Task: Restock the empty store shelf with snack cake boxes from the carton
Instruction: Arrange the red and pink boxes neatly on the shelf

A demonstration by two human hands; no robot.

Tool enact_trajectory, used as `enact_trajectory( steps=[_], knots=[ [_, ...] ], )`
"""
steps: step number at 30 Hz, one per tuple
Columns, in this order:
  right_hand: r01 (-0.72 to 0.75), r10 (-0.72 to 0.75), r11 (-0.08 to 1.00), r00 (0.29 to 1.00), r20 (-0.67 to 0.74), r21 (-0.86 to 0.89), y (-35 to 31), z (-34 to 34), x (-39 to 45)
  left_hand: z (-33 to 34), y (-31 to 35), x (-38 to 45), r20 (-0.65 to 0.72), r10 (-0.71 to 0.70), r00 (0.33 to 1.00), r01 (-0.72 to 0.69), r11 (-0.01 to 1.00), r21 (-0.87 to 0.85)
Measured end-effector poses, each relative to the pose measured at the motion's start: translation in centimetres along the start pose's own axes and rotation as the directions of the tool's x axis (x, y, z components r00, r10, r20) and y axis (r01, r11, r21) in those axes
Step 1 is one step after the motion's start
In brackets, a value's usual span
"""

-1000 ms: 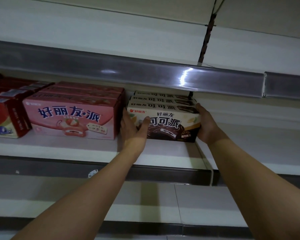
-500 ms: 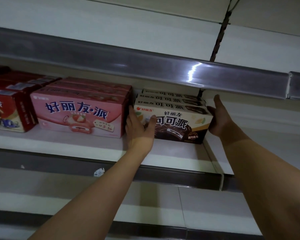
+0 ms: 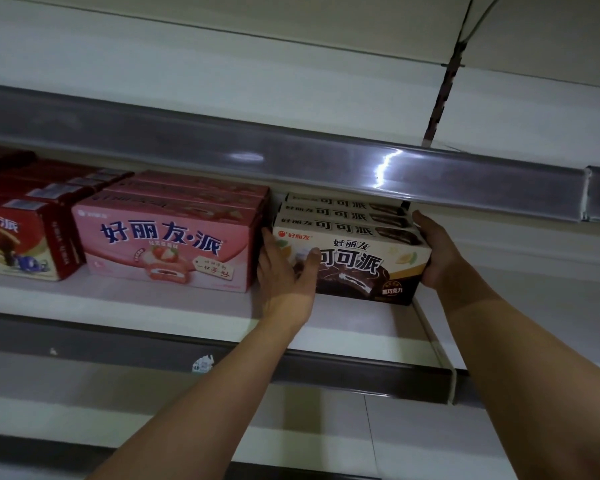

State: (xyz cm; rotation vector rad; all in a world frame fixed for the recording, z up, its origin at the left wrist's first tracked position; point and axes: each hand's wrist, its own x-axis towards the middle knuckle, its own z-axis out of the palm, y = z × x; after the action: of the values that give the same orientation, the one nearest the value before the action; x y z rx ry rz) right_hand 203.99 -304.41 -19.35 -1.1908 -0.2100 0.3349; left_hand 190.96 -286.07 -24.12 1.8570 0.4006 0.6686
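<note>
Several brown-and-cream cocoa snack cake boxes stand in a row, front to back, on the white shelf. My left hand is at the row's left end, fingers slipped between it and the pink boxes, thumb laid over the front box's face. My right hand wraps the right end of the front boxes. The carton is out of view.
Pink strawberry cake boxes stand close on the left, then red cake boxes. A grey price rail of the shelf above hangs low over the boxes. To the right lies a neighbouring shelf board.
My right hand, lifted off with its thumb raised half a second ago, has come back round the right end of the cocoa boxes. The left hand has stayed in place.
</note>
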Motion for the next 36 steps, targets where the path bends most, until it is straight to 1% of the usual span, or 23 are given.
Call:
enact_trajectory(
  steps=[4, 7, 9, 11, 13, 15, 17, 18, 19, 20, 22, 23, 24, 25, 26, 29, 30, 31, 33, 34, 36],
  knots=[
    [0.0, -0.001, 1.0, 1.0, -0.03, -0.026, 0.1, -0.2, 0.1, 0.1, -0.2, 0.1, 0.002, -0.003, 1.0, 0.003, 1.0, -0.009],
    [-0.027, 0.008, 0.996, 0.98, -0.199, -0.091, -0.3, -0.4, 0.4, 0.1, -0.1, 0.3, 0.001, -0.009, 1.0, 0.009, 0.999, -0.039],
    [-0.062, 0.003, 0.983, 0.947, -0.321, -0.172, -0.6, -0.4, 0.2, 0.0, -0.1, 0.2, -0.004, -0.026, 1.0, 0.026, 0.998, -0.053],
    [-0.118, 0.004, 0.957, 0.917, -0.398, -0.263, -0.6, -0.4, -0.3, -0.1, -0.1, -0.1, -0.015, -0.053, 0.998, 0.052, 0.997, -0.06],
    [-0.142, -0.005, 0.941, 0.901, -0.433, -0.306, -0.9, 0.0, -1.5, -0.3, 0.4, -0.7, -0.005, -0.098, 0.995, 0.098, 0.993, -0.071],
    [-0.124, -0.045, 0.93, 0.896, -0.442, -0.345, -1.4, 0.8, -2.9, -0.6, 1.2, -1.2, 0.014, -0.152, 0.988, 0.152, 0.986, -0.063],
    [-0.105, -0.103, 0.909, 0.882, -0.461, -0.404, -1.6, 1.5, -4.4, -1.2, 2.2, -1.9, 0.024, -0.193, 0.981, 0.194, 0.981, -0.016],
    [-0.102, -0.147, 0.881, 0.869, -0.473, -0.461, -1.6, 1.5, -5.1, -1.6, 2.6, -2.2, 0.026, -0.201, 0.979, 0.201, 0.98, 0.003],
    [-0.12, -0.185, 0.832, 0.861, -0.473, -0.542, -1.6, 1.5, -5.7, -2.2, 3.1, -2.7, 0.03, -0.203, 0.979, 0.203, 0.979, 0.012],
    [-0.142, -0.223, 0.761, 0.859, -0.46, -0.634, -1.5, 1.3, -6.3, -2.7, 3.5, -3.1, 0.043, -0.194, 0.98, 0.193, 0.981, 0.021],
    [-0.202, -0.269, 0.577, 0.868, -0.417, -0.791, -1.6, 1.1, -7.3, -3.9, 4.2, -4.0, 0.068, -0.152, 0.986, 0.149, 0.988, 0.045],
    [-0.224, -0.281, 0.499, 0.872, -0.402, -0.837, -1.7, 1.0, -7.9, -4.5, 4.6, -4.3, 0.065, -0.143, 0.988, 0.14, 0.989, 0.051],
    [-0.229, -0.298, 0.451, 0.872, -0.388, -0.863, -1.8, 1.2, -8.5, -5.3, 4.9, -4.8, 0.044, -0.143, 0.989, 0.141, 0.989, 0.051],
    [-0.231, -0.31, 0.431, 0.87, -0.384, -0.872, -1.8, 1.4, -9.0, -6.0, 5.0, -5.3, 0.022, -0.15, 0.988, 0.149, 0.987, 0.054],
    [-0.218, -0.329, 0.435, 0.865, -0.379, -0.874, -1.7, 1.7, -9.5, -6.5, 5.1, -5.8, 0.004, -0.157, 0.988, 0.157, 0.986, 0.062],
    [-0.128, -0.377, 0.479, 0.864, -0.335, -0.869, -0.7, 3.3, -11.4, -8.9, 4.8, -7.9, -0.051, -0.141, 0.989, 0.146, 0.983, 0.107],
    [-0.099, -0.39, 0.472, 0.868, -0.308, -0.876, -0.3, 4.1, -11.9, -9.9, 4.7, -8.5, -0.071, -0.126, 0.989, 0.134, 0.983, 0.128],
    [-0.078, -0.394, 0.446, 0.877, -0.274, -0.892, 0.0, 4.9, -12.4, -11.0, 4.4, -9.0, -0.091, -0.106, 0.99, 0.119, 0.981, 0.15],
    [-0.031, -0.383, 0.335, 0.909, -0.166, -0.942, 0.8, 6.8, -13.7, -14.0, 3.6, -10.4, -0.117, -0.084, 0.99, 0.107, 0.973, 0.205],
    [0.007, -0.379, 0.271, 0.92, -0.1, -0.963, 1.3, 8.2, -14.3, -16.1, 3.0, -11.4, -0.131, -0.094, 0.987, 0.123, 0.965, 0.233],
    [0.061, -0.379, 0.188, 0.925, -0.015, -0.98, 2.4, 10.6, -15.5, -19.6, 1.7, -13.5, -0.167, -0.13, 0.977, 0.174, 0.944, 0.282]
  ],
)
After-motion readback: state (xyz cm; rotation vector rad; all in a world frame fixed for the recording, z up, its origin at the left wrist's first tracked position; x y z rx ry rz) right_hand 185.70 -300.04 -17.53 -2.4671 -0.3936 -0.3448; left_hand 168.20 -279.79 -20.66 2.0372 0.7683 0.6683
